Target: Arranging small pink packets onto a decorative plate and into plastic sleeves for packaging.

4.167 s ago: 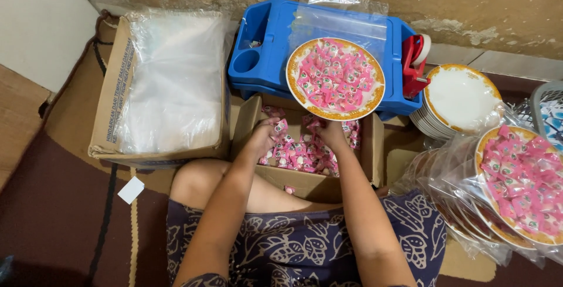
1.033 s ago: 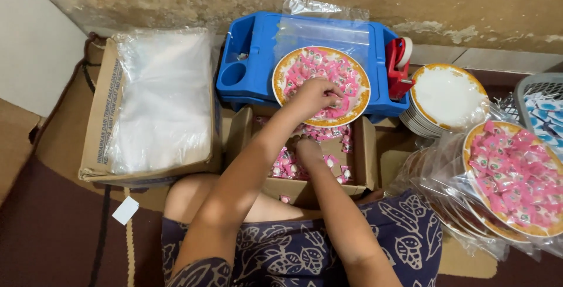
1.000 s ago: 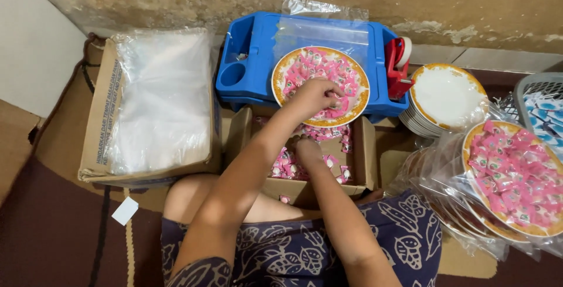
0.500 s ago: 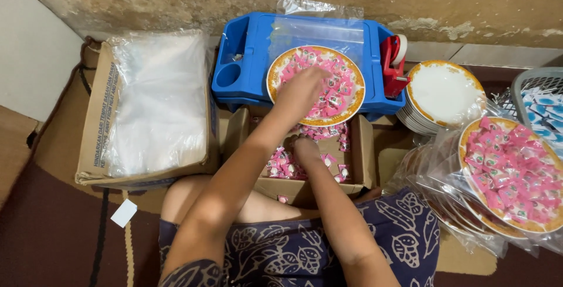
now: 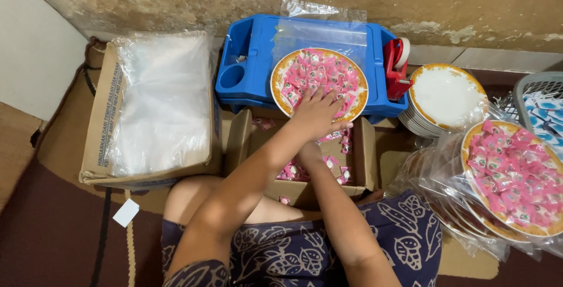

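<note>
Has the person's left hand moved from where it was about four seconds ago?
Yes. The left hand was down in the cardboard box of pink candies; it has moved up, away from the body, onto the candy-filled plate on the blue tray.

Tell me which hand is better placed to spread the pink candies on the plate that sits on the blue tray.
Left. The left hand already lies flat on the pink candies on the plate, likely ready to spread them. The right hand is down in the cardboard box, mostly hidden under the left forearm.
</note>
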